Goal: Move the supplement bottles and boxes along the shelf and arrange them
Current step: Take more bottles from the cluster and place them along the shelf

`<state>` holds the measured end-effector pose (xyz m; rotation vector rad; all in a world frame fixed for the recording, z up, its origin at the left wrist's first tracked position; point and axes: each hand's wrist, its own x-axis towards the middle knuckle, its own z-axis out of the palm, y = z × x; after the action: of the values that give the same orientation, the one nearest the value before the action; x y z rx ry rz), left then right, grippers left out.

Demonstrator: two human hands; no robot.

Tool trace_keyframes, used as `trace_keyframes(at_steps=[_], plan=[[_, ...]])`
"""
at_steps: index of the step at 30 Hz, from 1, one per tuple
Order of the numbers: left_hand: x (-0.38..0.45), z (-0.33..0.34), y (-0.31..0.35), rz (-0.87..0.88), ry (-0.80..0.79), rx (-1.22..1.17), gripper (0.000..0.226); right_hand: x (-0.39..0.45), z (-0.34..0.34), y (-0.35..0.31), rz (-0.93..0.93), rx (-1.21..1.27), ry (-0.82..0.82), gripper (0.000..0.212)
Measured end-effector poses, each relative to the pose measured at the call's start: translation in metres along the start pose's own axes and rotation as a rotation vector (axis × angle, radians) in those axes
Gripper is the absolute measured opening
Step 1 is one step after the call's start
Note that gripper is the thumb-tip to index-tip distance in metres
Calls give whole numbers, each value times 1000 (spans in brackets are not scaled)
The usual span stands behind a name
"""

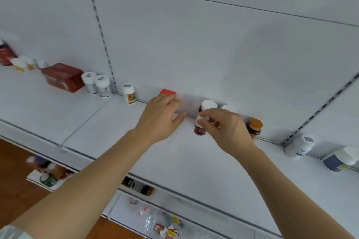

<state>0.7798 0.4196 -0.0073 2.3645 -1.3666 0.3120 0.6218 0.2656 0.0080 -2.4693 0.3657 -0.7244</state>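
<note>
A white shelf runs across the view. My right hand pinches a small dark-red bottle with a white cap near the shelf's back. Behind it stands a taller white-capped bottle, and to its right a dark bottle with an orange cap. My left hand reaches over a blurred pale box with an orange-red top; its fingers curl on the box. A white bottle with an orange label stands further left.
Left along the shelf are two white-capped bottles, a dark-red box and yellow bottles. Right lie two tipped bottles. Lower shelves hold bottles and packets. A slotted upright divides the back panel.
</note>
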Motion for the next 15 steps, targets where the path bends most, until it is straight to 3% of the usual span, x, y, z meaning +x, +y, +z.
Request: trace_keyframes(at_steps=[15], plan=[[-143,-108,-194,-281,23,113,60,37,171,-190,-79,10,-125,17]])
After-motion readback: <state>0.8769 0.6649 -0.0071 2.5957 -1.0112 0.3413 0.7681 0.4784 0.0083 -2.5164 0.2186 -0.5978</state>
